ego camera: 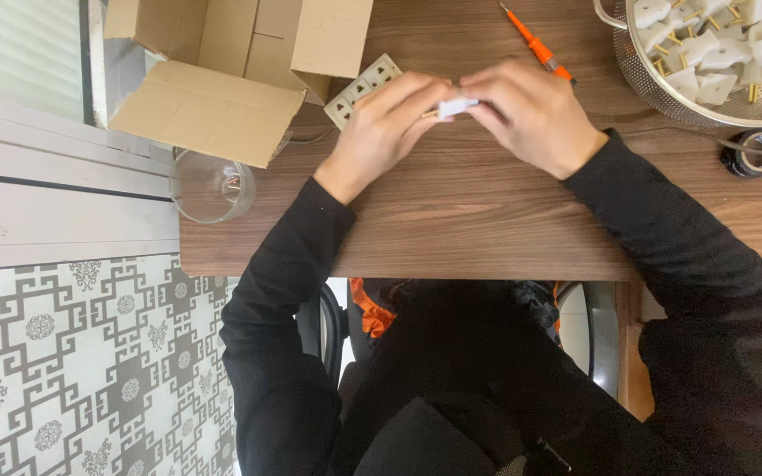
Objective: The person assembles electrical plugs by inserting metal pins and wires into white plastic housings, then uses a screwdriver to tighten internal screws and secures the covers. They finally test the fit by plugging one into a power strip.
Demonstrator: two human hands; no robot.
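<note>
Both hands meet over the middle of a wooden table (487, 220). My left hand (385, 123) and my right hand (535, 110) pinch a small white plastic plug part (457, 107) between their fingertips; a brass pin shows at its left end. Black sleeves cover both arms. Just behind my left hand lies a beige socket strip (365, 85). An orange screwdriver (533, 40) lies behind my right hand, its tip hidden by the fingers.
An open cardboard box (222, 70) stands at the back left. A metal colander (707, 97) with several white plug parts sits at the back right, a roll of black tape (756, 152) beside it. A clear glass (211, 185) sits at the table's left edge.
</note>
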